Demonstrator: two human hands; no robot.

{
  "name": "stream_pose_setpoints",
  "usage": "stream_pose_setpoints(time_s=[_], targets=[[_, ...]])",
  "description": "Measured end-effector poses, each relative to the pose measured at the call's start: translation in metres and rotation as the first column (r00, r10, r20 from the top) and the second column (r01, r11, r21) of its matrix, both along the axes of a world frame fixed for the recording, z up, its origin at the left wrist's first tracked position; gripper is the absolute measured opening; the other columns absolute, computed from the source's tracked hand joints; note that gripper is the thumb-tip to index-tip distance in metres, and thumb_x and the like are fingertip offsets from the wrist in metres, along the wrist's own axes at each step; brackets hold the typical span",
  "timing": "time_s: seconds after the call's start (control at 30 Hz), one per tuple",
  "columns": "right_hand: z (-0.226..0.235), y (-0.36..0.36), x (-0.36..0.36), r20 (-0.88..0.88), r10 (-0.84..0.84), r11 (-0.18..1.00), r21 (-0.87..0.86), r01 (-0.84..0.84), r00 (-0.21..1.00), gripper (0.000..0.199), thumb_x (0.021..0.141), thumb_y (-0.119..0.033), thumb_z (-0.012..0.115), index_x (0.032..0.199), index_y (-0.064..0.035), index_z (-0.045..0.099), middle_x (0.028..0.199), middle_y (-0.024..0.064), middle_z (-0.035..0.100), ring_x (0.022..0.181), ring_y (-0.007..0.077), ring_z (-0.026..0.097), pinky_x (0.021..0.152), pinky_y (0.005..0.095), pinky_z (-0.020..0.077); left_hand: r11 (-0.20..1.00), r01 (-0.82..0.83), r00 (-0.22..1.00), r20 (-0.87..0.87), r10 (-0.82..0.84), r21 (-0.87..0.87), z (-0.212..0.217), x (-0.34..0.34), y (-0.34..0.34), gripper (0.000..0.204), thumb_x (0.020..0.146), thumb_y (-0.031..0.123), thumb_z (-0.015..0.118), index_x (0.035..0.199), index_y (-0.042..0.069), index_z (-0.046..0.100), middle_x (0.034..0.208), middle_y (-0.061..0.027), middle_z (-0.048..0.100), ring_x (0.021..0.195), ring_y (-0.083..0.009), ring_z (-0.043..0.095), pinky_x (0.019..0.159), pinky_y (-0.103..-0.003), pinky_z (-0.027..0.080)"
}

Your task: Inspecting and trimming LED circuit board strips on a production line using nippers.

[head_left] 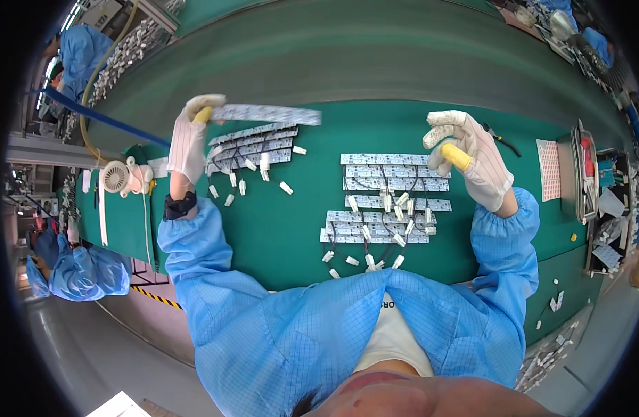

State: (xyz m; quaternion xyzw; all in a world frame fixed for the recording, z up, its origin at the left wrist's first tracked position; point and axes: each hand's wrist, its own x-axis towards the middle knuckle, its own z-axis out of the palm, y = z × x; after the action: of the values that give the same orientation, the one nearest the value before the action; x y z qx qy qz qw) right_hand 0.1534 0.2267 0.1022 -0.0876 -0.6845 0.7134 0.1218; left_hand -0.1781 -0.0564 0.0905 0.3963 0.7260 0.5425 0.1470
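PCB strip juts from L hand, pinched at one end, prob. to keep its face clear. R hand, well apart, fingers half-curled w/ nothing gripped, beside wired PCB rows, set apparently so connectors lie reachable.

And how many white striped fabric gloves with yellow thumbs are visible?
2: one glove on the left hand, holding a pale flat strip; another glove on the right hand. Others may be hidden.

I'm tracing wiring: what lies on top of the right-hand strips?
White connectors and dark wires lie over the strips; the surface directly beneath is hidden. The right hand blocks their top-right corner.
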Motion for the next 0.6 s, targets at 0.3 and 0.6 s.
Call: stream_pose_setpoints(time_s=[0.3,0.6], targets=[[-0.003,-0.002,-0.004,0.076,-0.010,1.000,-0.003,0.010,0.997,0.087,0.067,-0.064,0.066,0.121,0.0018,0.045,0.096,0.0080,0.057,0.077,0.0129,0.058,0.063,0.0219,0.0467,0.889,0.061,0.776,-0.539,-0.328,-0.454,-0.036,-0.012,-0.018,0.051,0.076,0.029,0.063,0.123,0.013,0.052,0.125,-0.0123,0.051,0.123,-0.0299,0.043,0.106,-0.045,0.022],[-0.004,-0.004,-0.009,-0.061,0.096,0.995,-0.026,-0.097,0.994,0.089,0.067,-0.066,0.065,0.121,0.0026,0.044,0.095,0.0085,0.057,0.076,0.0127,0.058,0.065,0.0209,0.0468,0.814,-0.545,0.699,-0.646,0.306,-0.204,-0.086,-0.083,-0.011,0.041,0.077,0.028,0.063,0.113,0.011,0.059,0.119,-0.0103,0.057,0.108,-0.0302,0.055,0.092,-0.052,0.040]])
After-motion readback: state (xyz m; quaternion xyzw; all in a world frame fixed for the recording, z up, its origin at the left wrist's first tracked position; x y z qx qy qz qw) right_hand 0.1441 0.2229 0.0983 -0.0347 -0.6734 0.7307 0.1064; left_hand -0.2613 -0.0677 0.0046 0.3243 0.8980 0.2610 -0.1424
